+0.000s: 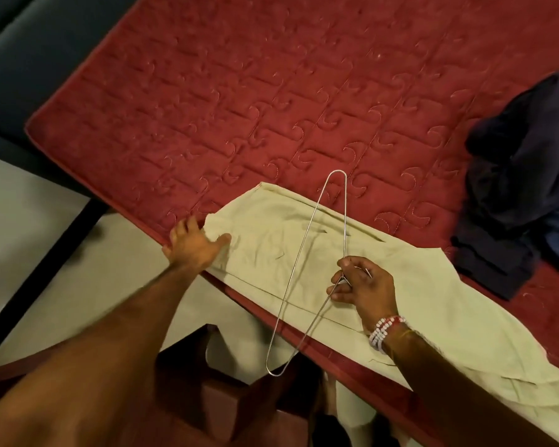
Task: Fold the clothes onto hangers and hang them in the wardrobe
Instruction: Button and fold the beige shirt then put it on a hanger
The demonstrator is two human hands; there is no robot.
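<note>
Head view. Pale green cloth garment (433, 295), flat along the near edge of red quilted mattress (271, 91). Thin metal wire hanger (345, 221), over the garment, pinched at its neck by right hand (362, 285). Left hand (194, 243) outstretched, fingers spread, thumb touching the garment's end. Dark navy clothes heap (523, 175), far right.

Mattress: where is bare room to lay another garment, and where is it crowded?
Free: the wide red mattress stretch beyond the pale trousers, left of the dark clothes pile. Crowded: the near edge, where the trousers lie under the left hand and the wire hanger held by the right hand; the right side, under the pile.
</note>
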